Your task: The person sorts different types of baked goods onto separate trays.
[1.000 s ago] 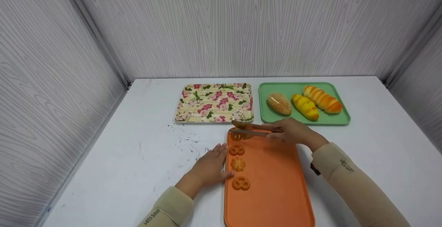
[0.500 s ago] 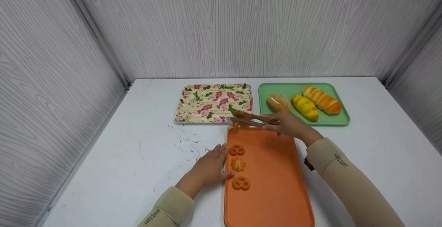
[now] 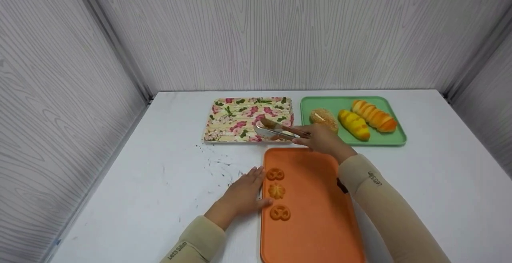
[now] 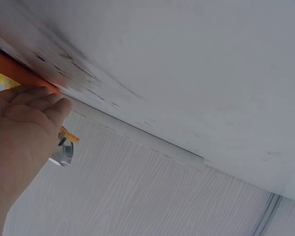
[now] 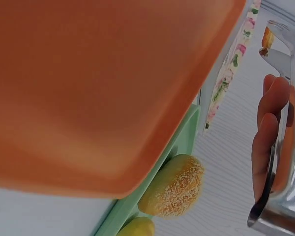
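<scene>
My right hand (image 3: 323, 139) grips metal tongs (image 3: 282, 132) above the front right part of the floral tray (image 3: 224, 129). Between the tong tips, a small golden-brown cookie (image 5: 268, 37) shows in the right wrist view; its shape is mostly hidden. My left hand (image 3: 242, 194) rests at the left edge of the orange tray (image 3: 316, 223), fingers extended and thumb over the rim. Along that tray's left side lie a pretzel-shaped cookie (image 3: 275, 174), a flower-shaped cookie (image 3: 277, 191) and another pretzel-shaped cookie (image 3: 280, 213).
Behind my right hand is a green tray (image 3: 390, 139) holding a sesame bun (image 3: 323, 119), a yellow bread roll (image 3: 354, 125) and a ridged bread loaf (image 3: 374, 116). Dark marks streak the white table (image 3: 160, 199). Panelled walls (image 3: 260, 35) enclose the back and sides.
My right hand has carried the tongs and cookie from the far left corner of the orange tray, forward and slightly left, over the floral tray. My left hand has stayed put.
</scene>
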Motion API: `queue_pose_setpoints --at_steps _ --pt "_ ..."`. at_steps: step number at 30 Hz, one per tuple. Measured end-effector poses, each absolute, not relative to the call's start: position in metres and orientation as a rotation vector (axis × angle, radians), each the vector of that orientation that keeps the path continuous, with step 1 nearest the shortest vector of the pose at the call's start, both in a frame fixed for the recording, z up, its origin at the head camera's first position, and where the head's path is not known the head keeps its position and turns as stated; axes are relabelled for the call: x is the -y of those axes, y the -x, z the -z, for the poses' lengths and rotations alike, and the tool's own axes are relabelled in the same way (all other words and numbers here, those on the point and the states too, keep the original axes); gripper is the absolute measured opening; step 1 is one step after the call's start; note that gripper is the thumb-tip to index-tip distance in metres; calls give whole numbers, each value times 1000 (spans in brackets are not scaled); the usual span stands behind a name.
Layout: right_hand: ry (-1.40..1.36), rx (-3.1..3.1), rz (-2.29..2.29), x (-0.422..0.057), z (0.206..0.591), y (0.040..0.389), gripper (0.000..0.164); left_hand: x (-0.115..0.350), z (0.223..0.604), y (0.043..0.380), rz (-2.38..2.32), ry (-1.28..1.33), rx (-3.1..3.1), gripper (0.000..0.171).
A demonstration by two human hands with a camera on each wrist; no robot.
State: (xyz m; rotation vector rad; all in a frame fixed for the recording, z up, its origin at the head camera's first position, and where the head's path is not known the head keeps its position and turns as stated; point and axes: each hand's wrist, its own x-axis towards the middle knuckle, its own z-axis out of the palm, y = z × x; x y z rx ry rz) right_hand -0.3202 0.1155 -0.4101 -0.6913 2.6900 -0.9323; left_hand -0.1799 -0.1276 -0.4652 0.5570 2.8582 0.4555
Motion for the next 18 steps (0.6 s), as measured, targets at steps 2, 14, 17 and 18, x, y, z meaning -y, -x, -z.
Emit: queue_pose_setpoints --at_steps 2,14,17,18 --pt "698 -2712 910 -111 411 321 45 128 465 180 -454 -561 -2861 87" --pt "685 -2704 948 -88 420 324 47 127 464 179 -421 -582 -2885 86" --pt "688 -2739 921 -82 421 324 46 127 463 179 -417 -577 -2883 86" --pt "686 -2745 914 -80 421 324 45 127 463 179 -417 -577 -2883 86"
